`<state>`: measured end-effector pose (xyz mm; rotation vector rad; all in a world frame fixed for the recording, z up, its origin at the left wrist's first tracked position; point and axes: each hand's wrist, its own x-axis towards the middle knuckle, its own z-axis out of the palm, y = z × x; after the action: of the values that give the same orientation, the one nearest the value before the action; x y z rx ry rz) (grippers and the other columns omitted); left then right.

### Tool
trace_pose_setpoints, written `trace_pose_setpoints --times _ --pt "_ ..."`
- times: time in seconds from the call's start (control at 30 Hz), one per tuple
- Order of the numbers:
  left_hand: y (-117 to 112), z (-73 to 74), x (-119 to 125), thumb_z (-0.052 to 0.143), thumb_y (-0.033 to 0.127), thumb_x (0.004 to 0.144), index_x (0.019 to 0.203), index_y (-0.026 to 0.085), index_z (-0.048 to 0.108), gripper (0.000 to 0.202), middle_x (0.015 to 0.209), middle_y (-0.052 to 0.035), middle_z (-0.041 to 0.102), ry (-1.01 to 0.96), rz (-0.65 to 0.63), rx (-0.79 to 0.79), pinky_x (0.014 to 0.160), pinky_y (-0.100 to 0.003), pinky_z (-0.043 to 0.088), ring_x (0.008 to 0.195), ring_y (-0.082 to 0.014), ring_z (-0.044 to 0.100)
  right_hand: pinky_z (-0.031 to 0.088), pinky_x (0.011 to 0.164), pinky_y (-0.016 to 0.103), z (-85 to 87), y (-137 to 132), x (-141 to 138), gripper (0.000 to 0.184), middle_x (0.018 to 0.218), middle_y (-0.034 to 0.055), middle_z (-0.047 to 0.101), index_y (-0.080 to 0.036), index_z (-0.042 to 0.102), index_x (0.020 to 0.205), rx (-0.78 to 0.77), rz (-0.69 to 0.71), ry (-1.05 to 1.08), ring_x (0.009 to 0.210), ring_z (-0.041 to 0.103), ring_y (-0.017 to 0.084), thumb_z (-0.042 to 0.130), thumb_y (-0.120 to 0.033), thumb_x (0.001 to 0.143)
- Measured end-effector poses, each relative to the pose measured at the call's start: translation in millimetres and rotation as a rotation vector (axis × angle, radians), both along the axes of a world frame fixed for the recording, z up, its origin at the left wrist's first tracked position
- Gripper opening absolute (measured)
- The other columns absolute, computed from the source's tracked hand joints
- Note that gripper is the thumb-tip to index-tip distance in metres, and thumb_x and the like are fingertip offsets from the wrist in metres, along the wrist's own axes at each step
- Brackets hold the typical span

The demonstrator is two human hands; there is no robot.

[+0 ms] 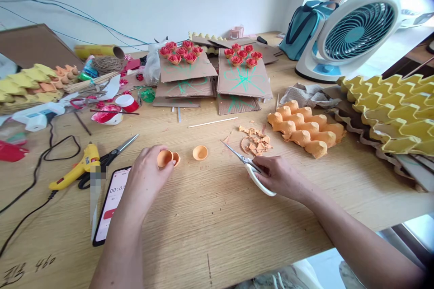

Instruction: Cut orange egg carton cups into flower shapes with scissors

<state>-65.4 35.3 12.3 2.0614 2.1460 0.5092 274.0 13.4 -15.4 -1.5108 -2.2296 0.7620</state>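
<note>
My left hand (154, 167) is closed on orange egg carton cups (165, 158); two rims show side by side between thumb and fingers. Just right of it, another orange cup (200, 153) sits on the table with its opening up. In my right hand (280, 175) is a pair of white-handled scissors (252, 176), blades pointing away to the left, low over the table. Torn orange scraps (257, 142) lie beyond the scissors. Behind that hand rests a piece of orange egg carton (307, 128), its bumps facing up.
Left: a yellow glue gun (79, 167), black scissors (113, 156) and a phone (110, 210) with a timer. At the back, red flowers (181, 52) stand on cardboard sheets (244, 74). Right: yellow egg trays (396, 113) and a white fan (356, 36). A thin stick (213, 122) lies mid-table.
</note>
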Motion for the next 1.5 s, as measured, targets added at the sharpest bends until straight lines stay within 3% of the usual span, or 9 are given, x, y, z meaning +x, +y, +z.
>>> trace_pose_setpoints --times 0.13,0.27,0.4,0.5,0.6,0.8,0.97,1.1,1.5 --pt "-3.6 8.2 11.1 0.063 0.033 0.083 0.117 0.022 0.063 0.035 0.12 -0.0107 0.06 -0.115 0.0 0.161 0.089 -0.042 0.052 0.097 -0.0262 0.066 0.024 0.051 0.024 2.3 -0.2 -1.2 0.029 0.057 -0.0058 0.04 -0.02 0.045 0.068 -0.015 -0.018 0.049 0.053 0.033 0.009 0.058 -0.032 0.09" --pt "-8.1 14.1 28.2 0.067 0.035 0.085 0.11 0.024 0.064 0.028 0.117 -0.0068 0.067 -0.526 -0.048 0.192 0.092 -0.038 0.052 0.102 -0.0233 0.066 0.029 0.054 0.025 8.7 -0.5 -2.0 0.028 0.061 -0.0037 0.047 -0.019 0.053 0.071 -0.057 -0.023 0.169 0.056 0.039 0.011 0.056 -0.037 0.093" --pt "-13.9 7.1 51.5 0.068 0.039 0.087 0.089 0.02 0.072 0.019 0.109 -0.0056 0.07 -1.084 -0.223 -0.054 0.087 -0.032 0.05 0.099 -0.02 0.062 0.039 0.062 0.027 12.9 0.4 -2.4 0.024 0.077 0.0014 0.061 -0.017 0.064 0.089 -0.156 0.005 0.408 0.069 0.051 0.015 0.06 -0.041 0.093" --pt "-20.5 -6.7 74.0 0.078 0.037 0.079 0.087 0.021 0.074 0.018 0.095 -0.0023 0.069 -1.523 -0.181 -0.257 0.064 -0.024 0.045 0.077 -0.0131 0.056 0.046 0.071 0.03 9.4 0.5 -6.3 0.03 0.095 0.005 0.067 -0.019 0.062 0.109 -0.248 0.048 0.667 0.08 0.056 0.017 0.067 -0.042 0.09" --pt "-28.9 -20.2 95.4 0.082 0.032 0.076 0.086 0.022 0.075 0.016 0.086 -0.0016 0.068 -1.795 -0.132 -0.497 0.058 -0.022 0.041 0.072 -0.0114 0.055 0.047 0.075 0.031 3.8 -1.5 -14.8 0.035 0.104 0.0051 0.066 -0.022 0.06 0.111 -0.263 0.047 0.89 0.083 0.057 0.016 0.073 -0.042 0.085" --pt "-40.0 -26.6 117.2 0.079 0.037 0.079 0.102 0.017 0.074 0.03 0.095 -0.007 0.07 -1.854 -0.147 -0.738 0.064 -0.022 0.048 0.079 -0.0138 0.062 0.046 0.06 0.026 1.9 -8.9 -30.2 0.046 0.086 -0.0012 0.057 -0.024 0.054 0.105 -0.354 -0.03 1.118 0.072 0.053 0.013 0.082 -0.046 0.075" --pt "-41.6 -19.7 120.7 0.079 0.039 0.079 0.104 0.019 0.069 0.033 0.097 -0.006 0.069 -1.568 -0.282 -0.528 0.063 -0.023 0.049 0.079 -0.0153 0.063 0.047 0.067 0.026 -3.9 -11.0 -32.3 0.042 0.089 -0.0006 0.057 -0.023 0.056 0.104 -0.297 -0.052 1.103 0.077 0.054 0.013 0.082 -0.041 0.077" --pt "-42.2 -19.5 122.2 0.08 0.031 0.078 0.102 0.019 0.068 0.029 0.098 -0.0059 0.07 -1.396 -0.258 -0.395 0.067 -0.024 0.05 0.081 -0.0157 0.063 0.046 0.066 0.026 -6.3 -11.5 -34.3 0.045 0.088 -0.0008 0.059 -0.023 0.055 0.106 -0.288 -0.052 1.067 0.076 0.054 0.014 0.084 -0.04 0.075" --pt "-34.7 -28.3 111.0 0.068 0.04 0.088 0.112 0.012 0.068 0.037 0.089 -0.0111 0.075 -1.781 -0.136 -0.575 0.067 -0.027 0.054 0.074 -0.0168 0.068 0.038 0.058 0.026 3.4 -9.8 -30.9 0.043 0.08 -0.0019 0.053 -0.021 0.055 0.103 -0.318 -0.057 0.957 0.067 0.046 0.013 0.072 -0.055 0.082"
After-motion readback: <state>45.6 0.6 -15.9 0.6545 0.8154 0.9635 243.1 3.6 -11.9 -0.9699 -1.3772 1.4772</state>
